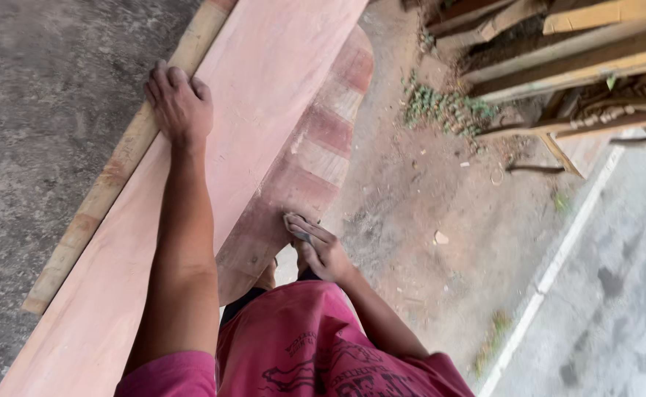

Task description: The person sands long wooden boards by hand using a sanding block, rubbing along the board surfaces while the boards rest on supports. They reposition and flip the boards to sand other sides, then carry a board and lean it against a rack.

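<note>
Left hand (181, 103) is clamped over the far edge of a long reddish plank (264, 81), beside a bamboo pole (117, 169). Right hand (321, 250) pinches a small folded piece of sandpaper (295, 228) against the plank's curved, striped underside (315, 162), just above the person's pink shirt (301, 345).

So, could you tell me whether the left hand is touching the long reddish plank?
Touching. The head view shows the left hand lying flat on the reddish plank, fingers curled over its far edge beside the bamboo pole.
</note>
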